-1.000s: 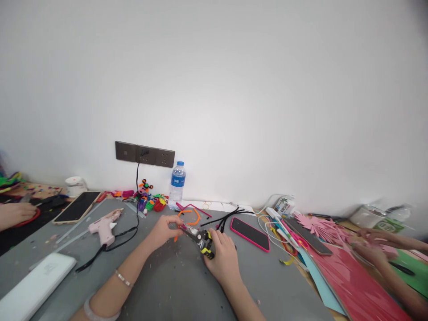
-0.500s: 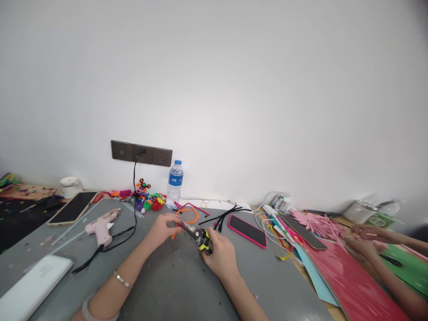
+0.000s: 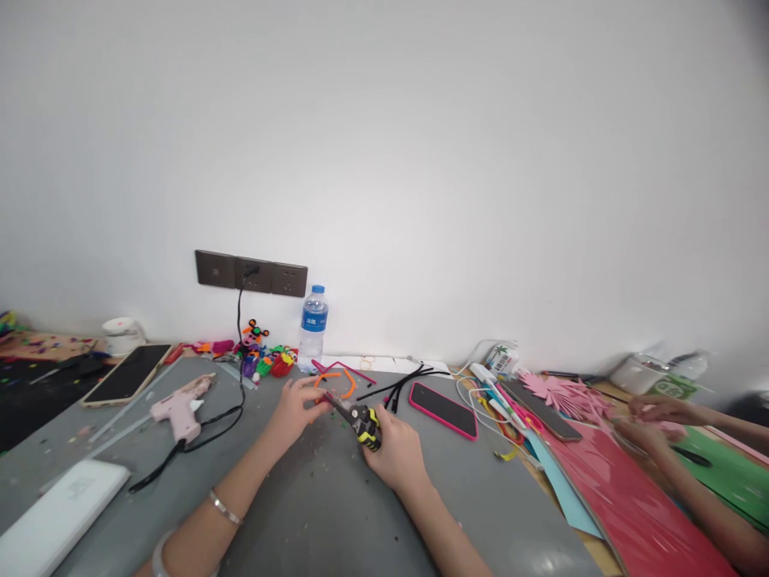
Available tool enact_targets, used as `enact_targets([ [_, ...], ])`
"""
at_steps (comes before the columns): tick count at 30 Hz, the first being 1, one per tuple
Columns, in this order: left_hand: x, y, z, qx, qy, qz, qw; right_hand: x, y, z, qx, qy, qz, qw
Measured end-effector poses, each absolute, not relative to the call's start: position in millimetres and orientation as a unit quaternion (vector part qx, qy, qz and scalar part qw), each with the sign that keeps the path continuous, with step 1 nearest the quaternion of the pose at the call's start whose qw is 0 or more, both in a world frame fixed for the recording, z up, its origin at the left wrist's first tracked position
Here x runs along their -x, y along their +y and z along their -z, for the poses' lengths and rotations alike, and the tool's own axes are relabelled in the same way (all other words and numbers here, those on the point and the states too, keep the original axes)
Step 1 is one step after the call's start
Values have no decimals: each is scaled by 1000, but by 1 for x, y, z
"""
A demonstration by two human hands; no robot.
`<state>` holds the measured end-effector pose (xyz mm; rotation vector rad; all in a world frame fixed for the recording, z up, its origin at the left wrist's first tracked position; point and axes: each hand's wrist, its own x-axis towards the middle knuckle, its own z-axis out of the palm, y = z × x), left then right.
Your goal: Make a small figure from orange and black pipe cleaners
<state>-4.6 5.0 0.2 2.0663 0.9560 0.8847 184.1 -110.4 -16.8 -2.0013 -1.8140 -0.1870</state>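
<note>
My right hand (image 3: 397, 450) is wrapped round pliers (image 3: 365, 426) with black and yellow-green handles. Their jaws point up and left, towards my left hand (image 3: 299, 410). Thumb and fingers of that hand are pinched at the jaw tips on a small magenta piece (image 3: 325, 397), which looks like pipe cleaner and is mostly hidden. Just beyond lie a bent orange pipe cleaner (image 3: 348, 385) and a longer magenta pipe cleaner (image 3: 356, 372). Several black pipe cleaners (image 3: 396, 390) lie to the right, beside a pink-cased phone (image 3: 443, 410).
A pink glue gun (image 3: 181, 413), a white power bank (image 3: 66, 513) and another phone (image 3: 128, 375) lie on the left. A water bottle (image 3: 313, 324) stands by the wall near colourful pipe-cleaner figures (image 3: 279, 361). On the right, another person's hands (image 3: 654, 421) work above red sheets (image 3: 625, 489).
The pliers' jaws stay by my left fingertips. An orange bit seen below my left fingers before no longer shows. The whole view has shifted slightly.
</note>
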Motion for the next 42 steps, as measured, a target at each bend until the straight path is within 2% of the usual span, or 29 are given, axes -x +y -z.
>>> enact_targets([
  [15, 2, 0, -2, -808, 395, -303, 315, -187, -107, 14, 735, -653, -4, 185],
  [27, 1, -1, -1, -807, 396, -300, 320, -174, -109, 22, 759, -614, 38, 213],
  [42, -1, -1, 0, -807, 409, -292, 311, -183, -100, 20, 762, -629, -9, 151],
])
